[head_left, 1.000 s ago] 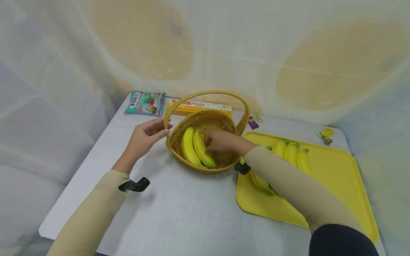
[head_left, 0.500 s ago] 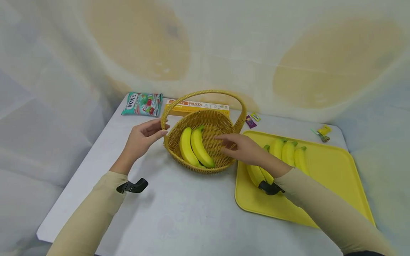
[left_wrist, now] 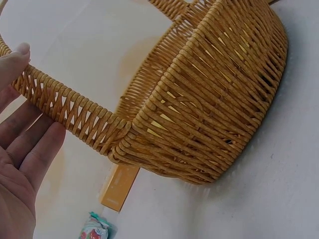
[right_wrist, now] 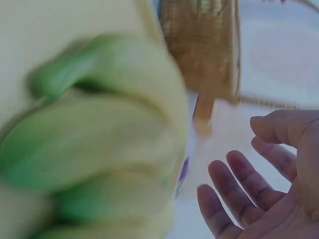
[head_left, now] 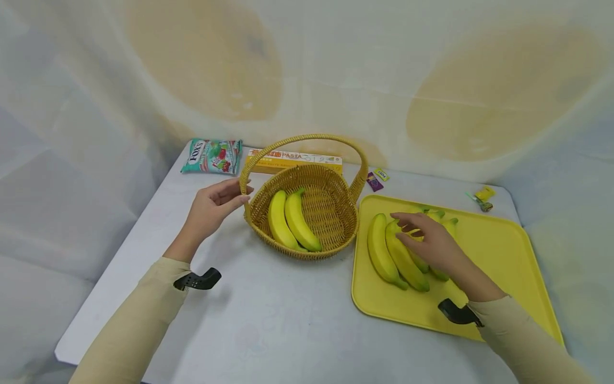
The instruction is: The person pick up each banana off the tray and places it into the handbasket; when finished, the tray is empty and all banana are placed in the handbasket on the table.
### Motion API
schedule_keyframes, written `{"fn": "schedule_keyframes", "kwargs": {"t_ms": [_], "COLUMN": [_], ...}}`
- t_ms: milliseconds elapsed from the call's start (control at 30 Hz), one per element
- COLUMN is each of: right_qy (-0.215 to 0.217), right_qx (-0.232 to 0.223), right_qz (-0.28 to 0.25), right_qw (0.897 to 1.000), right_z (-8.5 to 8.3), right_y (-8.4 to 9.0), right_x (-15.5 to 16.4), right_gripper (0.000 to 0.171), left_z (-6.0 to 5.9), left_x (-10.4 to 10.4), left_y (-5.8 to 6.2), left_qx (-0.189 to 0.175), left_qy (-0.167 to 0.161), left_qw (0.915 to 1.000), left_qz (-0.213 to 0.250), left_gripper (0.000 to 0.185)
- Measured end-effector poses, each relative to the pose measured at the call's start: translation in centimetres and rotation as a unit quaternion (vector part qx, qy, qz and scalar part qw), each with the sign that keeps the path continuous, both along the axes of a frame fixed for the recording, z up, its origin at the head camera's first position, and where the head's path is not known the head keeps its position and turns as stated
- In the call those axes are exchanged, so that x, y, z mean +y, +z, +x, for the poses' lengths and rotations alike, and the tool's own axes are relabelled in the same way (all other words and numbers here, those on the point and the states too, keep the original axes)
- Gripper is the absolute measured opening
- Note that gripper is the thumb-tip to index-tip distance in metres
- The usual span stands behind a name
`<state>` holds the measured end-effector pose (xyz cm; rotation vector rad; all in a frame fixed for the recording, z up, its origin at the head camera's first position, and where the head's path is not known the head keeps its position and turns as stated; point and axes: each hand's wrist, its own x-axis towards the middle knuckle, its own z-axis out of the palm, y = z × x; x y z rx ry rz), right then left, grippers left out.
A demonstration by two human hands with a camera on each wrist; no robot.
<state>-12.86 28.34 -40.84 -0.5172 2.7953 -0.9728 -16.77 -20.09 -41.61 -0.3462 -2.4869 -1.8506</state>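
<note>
My left hand (head_left: 207, 213) holds one side of the woven basket's handle (head_left: 243, 184), thumb on one face and fingers on the other, as the left wrist view confirms. The wicker basket (head_left: 331, 216) stands on the table with two bananas (head_left: 303, 226) lying side by side in it. Over the yellow tray (head_left: 499, 266) hovers my right hand (head_left: 434, 242), fingers spread loosely and holding nothing. Beneath and beside it lie several bananas (head_left: 382, 253), partly hidden by the hand. The right wrist view shows blurred green banana tips (right_wrist: 104, 139) apart from the fingers.
At the table's back stand a teal candy bag (head_left: 216, 156) and an orange pasta box (head_left: 297, 161) behind the basket. Small wrapped sweets (head_left: 375, 182) lie near the tray's far left corner, and others (head_left: 483, 197) beyond its far edge. Fabric walls enclose the table.
My right hand has withdrawn from the basket and moved right, over the bananas on the tray. The left hand stays at the handle, and the two bananas stay in the basket.
</note>
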Motion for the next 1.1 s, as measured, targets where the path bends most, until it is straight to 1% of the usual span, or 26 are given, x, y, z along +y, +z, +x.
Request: {"fn": "schedule_keyframes", "kwargs": {"t_ms": [167,300,400,533,667,800,967,1100], "right_qy": [-0.055,-0.094,-0.102,-0.095,-0.095,-0.1,-0.105,-0.089], "right_qx": [0.005,-0.013,-0.049,-0.095,-0.11,-0.108,-0.09,-0.071], "right_qz": [0.038,0.07,0.094,0.123,0.138,0.136,0.126,0.118], "right_qw": [0.998,0.993,0.989,0.983,0.98,0.98,0.982,0.986], "right_z": [1.1,1.5,1.6,1.6,1.7,1.8,2.0,2.0], "right_y": [-0.7,-1.7,-2.4,-3.2,-3.6,-3.5,-2.9,-2.0], "right_x": [4.0,6.9,8.6,10.2,10.8,10.8,10.5,9.7], "right_gripper": [0.048,0.054,0.063,0.073,0.077,0.078,0.076,0.074], "left_z": [0.1,0.1,0.1,0.0,0.0,-0.1,0.0,0.0], "left_x": [0.0,-0.1,-0.1,-0.1,0.0,0.0,0.0,-0.1], "left_y": [0.1,0.0,0.0,0.0,-0.1,-0.2,-0.2,-0.1], "left_qx": [0.0,0.008,0.009,0.007,0.01,0.012,0.011,0.013], "left_qy": [0.001,0.0,-0.002,-0.003,-0.006,-0.007,-0.007,-0.005], "left_qw": [1.0,0.9999,0.9999,1.0,0.9999,0.9999,0.9999,0.9999], "left_qz": [-0.006,-0.007,-0.006,-0.004,-0.001,-0.002,-0.004,-0.005], "left_gripper": [0.047,0.045,0.044,0.045,0.047,0.046,0.045,0.044]}}
